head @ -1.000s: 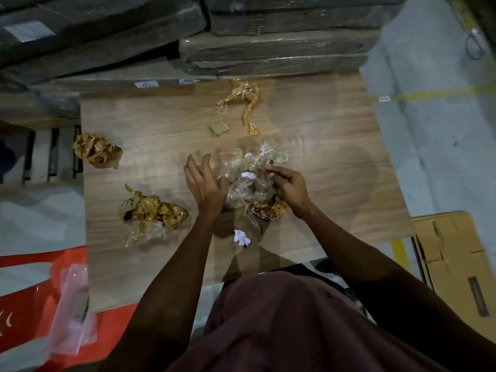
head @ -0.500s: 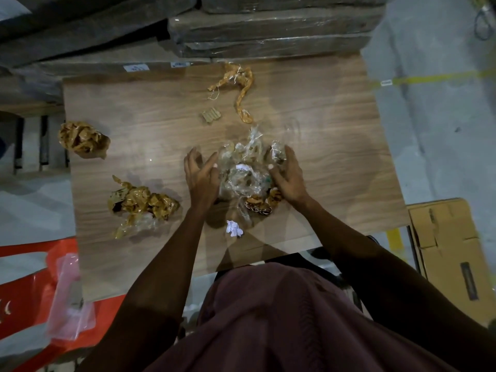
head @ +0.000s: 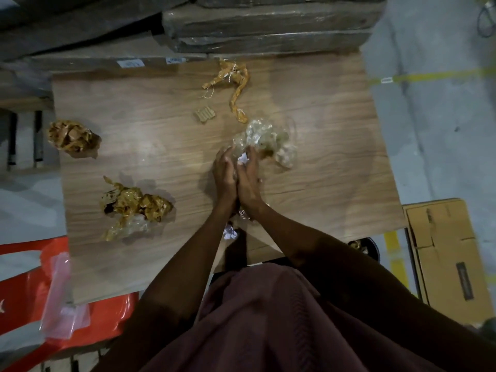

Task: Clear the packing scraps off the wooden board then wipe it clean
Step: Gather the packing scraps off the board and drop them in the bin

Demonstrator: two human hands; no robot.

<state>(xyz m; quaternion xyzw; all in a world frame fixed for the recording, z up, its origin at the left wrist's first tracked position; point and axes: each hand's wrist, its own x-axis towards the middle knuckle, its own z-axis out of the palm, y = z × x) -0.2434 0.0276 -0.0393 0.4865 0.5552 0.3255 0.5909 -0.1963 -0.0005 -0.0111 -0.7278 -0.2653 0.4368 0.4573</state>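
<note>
The wooden board (head: pixel 322 162) fills the middle of the head view. My left hand (head: pixel 224 175) and my right hand (head: pixel 248 181) are pressed together at its centre, squeezing a wad of clear plastic wrap (head: pixel 264 142) that bulges out beyond my fingertips. A twisted strip of brown tape (head: pixel 236 81) lies at the far edge, with a small cardboard scrap (head: pixel 205 114) beside it. Two crumpled balls of brown tape lie to the left, one at the board's left edge (head: pixel 72 139) and one nearer me (head: pixel 134 206). A small white paper scrap (head: pixel 230 233) sits under my forearms.
Wrapped flat packages (head: pixel 268 28) are stacked behind the board. A folded cardboard box (head: pixel 451 253) lies on the floor at right. A red plastic thing (head: pixel 29 267) with a pink plastic bag (head: pixel 63 299) on it sits at lower left.
My hands have closed in from either side of the plastic wrap until they press together, compacting the wad, which now sticks out past my fingertips.
</note>
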